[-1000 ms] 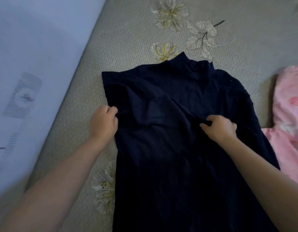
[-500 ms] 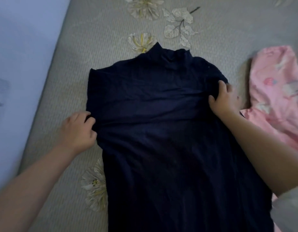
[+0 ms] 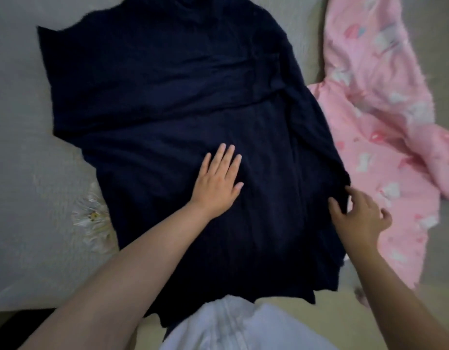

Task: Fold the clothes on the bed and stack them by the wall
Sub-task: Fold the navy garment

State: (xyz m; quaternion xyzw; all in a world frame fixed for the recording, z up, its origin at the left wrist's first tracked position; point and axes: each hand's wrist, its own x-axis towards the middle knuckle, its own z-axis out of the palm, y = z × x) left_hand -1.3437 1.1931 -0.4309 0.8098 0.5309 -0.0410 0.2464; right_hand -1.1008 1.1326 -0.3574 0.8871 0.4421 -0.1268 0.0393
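A navy high-neck garment (image 3: 167,109) lies spread flat on the grey bed (image 3: 21,147), its neck toward the top of the view. My left hand (image 3: 218,183) rests flat on its middle with fingers straight. At the garment's right side edge my right hand (image 3: 357,218) has thumb and forefinger closed round the dark fabric, the other fingers loosely curled. A pink printed garment (image 3: 382,122) lies crumpled to the right, partly under the navy one's edge.
A flower print (image 3: 92,218) marks the bedspread left of the navy garment. My own white clothing (image 3: 231,324) fills the bottom middle of the view. The wall is out of view.
My left hand moved from the garment's left edge onto its middle and opened flat. My right hand slid down the right side to the lower edge. The view dropped lower.
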